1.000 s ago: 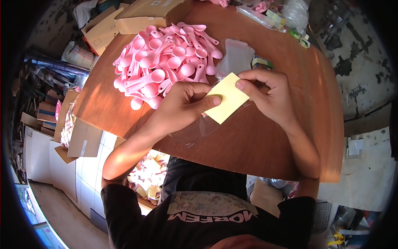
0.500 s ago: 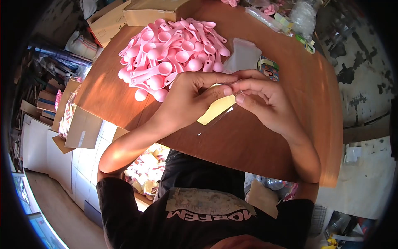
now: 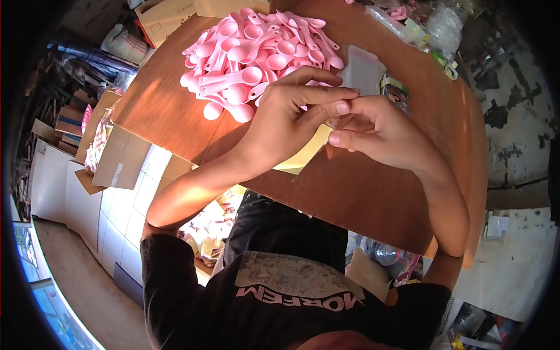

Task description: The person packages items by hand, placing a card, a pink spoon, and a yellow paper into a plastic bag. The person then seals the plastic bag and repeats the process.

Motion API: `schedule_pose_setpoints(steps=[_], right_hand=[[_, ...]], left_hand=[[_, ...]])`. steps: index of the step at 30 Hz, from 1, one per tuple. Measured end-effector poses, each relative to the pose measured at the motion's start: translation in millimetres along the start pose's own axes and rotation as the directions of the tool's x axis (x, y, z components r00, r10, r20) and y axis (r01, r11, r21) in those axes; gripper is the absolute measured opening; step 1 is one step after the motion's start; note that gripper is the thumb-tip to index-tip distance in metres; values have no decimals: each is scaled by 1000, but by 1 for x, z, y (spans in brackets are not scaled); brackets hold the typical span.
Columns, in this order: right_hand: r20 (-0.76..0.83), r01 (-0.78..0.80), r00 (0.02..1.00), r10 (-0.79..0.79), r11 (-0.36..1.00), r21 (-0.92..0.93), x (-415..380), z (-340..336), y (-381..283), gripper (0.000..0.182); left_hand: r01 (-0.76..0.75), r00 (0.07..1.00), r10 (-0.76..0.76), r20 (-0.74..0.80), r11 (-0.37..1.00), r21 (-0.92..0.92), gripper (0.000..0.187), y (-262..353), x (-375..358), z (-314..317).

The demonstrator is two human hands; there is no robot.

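A clear plastic bag with a yellow card [image 3: 312,153] in it hangs between my hands, above the near part of the table. My left hand [image 3: 294,114] pinches the bag's upper edge between thumb and index finger. My right hand [image 3: 382,131] is curled at the same edge, fingertips meeting those of my left, its thumb against the bag's side; part of its grip is hidden. Just beyond my left hand lies a big heap of pink measuring spoons [image 3: 238,79]. Past my right hand are a stack of clear bags [image 3: 361,70] and a small printed box [image 3: 395,92].
The brown wooden table [image 3: 157,111] curves around my front. Cardboard boxes [image 3: 166,23] stand at its far left, and an open carton [image 3: 122,160] is on the left. Plastic wrapping [image 3: 443,29] lies at the far right. Below the table edge sits a pile of filled packets [image 3: 213,224].
My left thumb and index finger have closed together at the bag's edge. The right thumb and fingers have spread slightly. The yellow card appears lower and more covered by my left hand.
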State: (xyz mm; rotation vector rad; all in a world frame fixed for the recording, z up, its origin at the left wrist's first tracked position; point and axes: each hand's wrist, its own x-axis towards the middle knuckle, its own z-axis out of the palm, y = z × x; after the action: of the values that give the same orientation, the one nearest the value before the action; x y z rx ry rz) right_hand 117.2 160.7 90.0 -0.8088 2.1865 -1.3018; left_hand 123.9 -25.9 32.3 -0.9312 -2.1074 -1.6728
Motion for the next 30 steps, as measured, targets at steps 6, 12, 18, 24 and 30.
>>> schedule_pose_setpoints(steps=[6, 12, 18, 24, 30], right_hand=[[-326, 177, 889, -322, 897, -404, 8, 5, 8, 6], [-271, 299, 493, -826, 454, -839, -1, 28, 1, 21], [98, 298, 681, -725, 153, -942, 6, 80, 27, 25], [144, 336, 611, -779, 91, -938, 20, 68, 28, 24], [-387, 79, 738, -552, 641, -763, 93, -16, 40, 20]], left_hand=[[-253, 891, 426, -159, 756, 604, 40, 26, -15, -10], [274, 944, -289, 162, 409, -870, 77, 15, -65, 12], [91, 819, -569, 76, -2, -996, 58, 9, -57, 1], [-220, 634, -706, -316, 227, -949, 34, -5, -71, -23], [-315, 468, -717, -517, 411, -856, 36, 4, -63, -30]])
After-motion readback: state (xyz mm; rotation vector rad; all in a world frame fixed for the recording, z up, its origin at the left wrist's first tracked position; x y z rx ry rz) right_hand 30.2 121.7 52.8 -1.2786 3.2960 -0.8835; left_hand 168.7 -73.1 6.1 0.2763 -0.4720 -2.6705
